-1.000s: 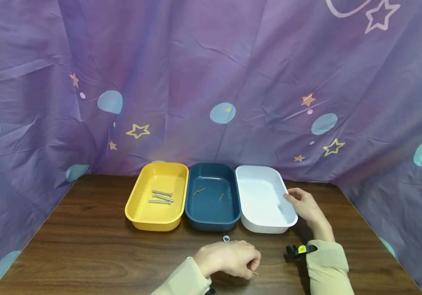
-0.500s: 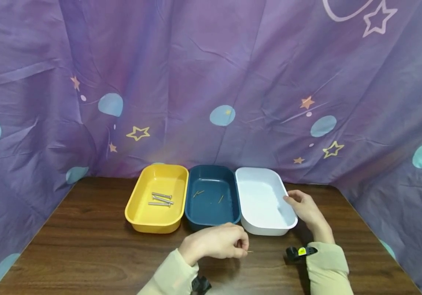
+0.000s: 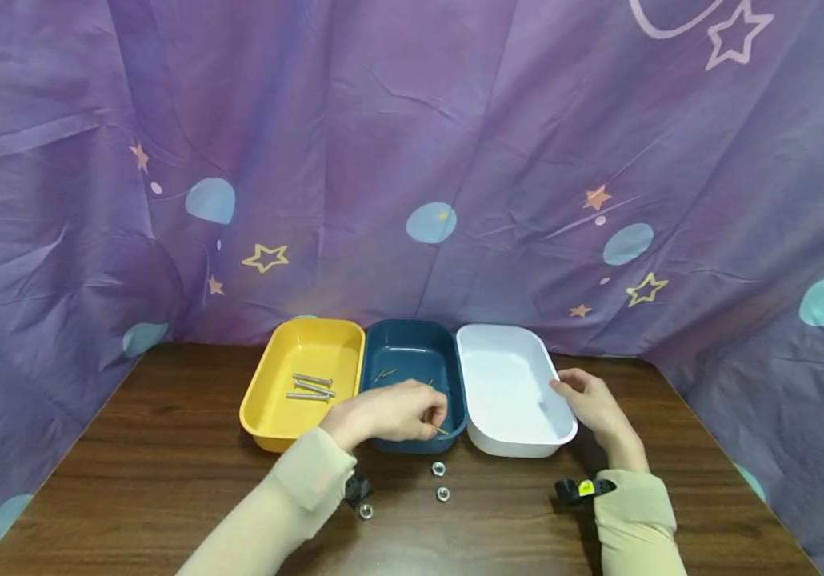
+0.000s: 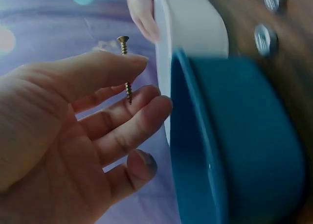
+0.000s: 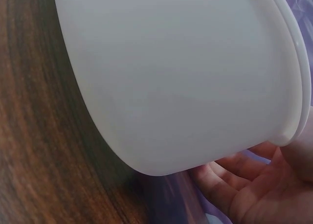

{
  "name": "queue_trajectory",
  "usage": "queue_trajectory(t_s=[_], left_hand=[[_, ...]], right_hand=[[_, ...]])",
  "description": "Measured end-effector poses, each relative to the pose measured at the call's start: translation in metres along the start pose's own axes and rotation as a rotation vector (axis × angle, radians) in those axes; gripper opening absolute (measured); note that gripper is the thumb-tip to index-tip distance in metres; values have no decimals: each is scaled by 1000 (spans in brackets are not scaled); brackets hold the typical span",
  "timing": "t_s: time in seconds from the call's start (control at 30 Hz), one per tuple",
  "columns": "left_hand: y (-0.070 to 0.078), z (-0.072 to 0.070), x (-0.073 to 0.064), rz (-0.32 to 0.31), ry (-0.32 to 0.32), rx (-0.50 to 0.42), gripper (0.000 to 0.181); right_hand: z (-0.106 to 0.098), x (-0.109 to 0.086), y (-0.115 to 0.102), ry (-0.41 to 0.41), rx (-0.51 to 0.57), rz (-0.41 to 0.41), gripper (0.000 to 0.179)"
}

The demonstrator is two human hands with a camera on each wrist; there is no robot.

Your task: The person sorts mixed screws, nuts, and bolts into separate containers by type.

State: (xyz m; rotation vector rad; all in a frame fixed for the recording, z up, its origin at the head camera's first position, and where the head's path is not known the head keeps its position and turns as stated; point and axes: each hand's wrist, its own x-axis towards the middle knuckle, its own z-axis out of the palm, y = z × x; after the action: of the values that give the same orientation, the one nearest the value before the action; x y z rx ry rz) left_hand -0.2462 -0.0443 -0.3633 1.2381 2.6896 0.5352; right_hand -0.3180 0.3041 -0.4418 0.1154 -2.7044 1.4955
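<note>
My left hand is over the near end of the dark blue tray, pinching a small brass screw between thumb and fingers. In the left wrist view the screw stands head up, beside the rim of the blue tray. Thin brass screws lie on that tray's floor, partly hidden by the hand. My right hand grips the right rim of the white tray; in the right wrist view its fingers are at the outside of the white wall.
To the left, the yellow tray holds three silver bolts. On the wooden table, hex nuts lie in front of the trays, one close to my left wrist. A purple patterned cloth hangs behind.
My left hand has moved from the table's near part, away from me and leftward, carrying the screw over the blue tray. More nuts show where it was. The right hand keeps its place.
</note>
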Motion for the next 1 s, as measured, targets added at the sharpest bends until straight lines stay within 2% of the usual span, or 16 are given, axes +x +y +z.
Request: queue_trajectory(t_s=[0.23,0.43,0.6,0.77,1.0], left_hand=[[-30,-20,7,-29,15,54,19],[-48,-31,16,-85,6,74,16],[-61,-31,27,-145,-17,75,16],[-74,-31,33,-217,-14,114,16],[-82,-23,37,-279,-49,90,15]], right_hand=[[0,0,-1,-2,-16,3,41],[0,1,1,12,-25,10,40],[-1,1,3,17,-14,5,39],[2,3,3,17,11,-16,41],[2,4,5,-2,-29,19,42]])
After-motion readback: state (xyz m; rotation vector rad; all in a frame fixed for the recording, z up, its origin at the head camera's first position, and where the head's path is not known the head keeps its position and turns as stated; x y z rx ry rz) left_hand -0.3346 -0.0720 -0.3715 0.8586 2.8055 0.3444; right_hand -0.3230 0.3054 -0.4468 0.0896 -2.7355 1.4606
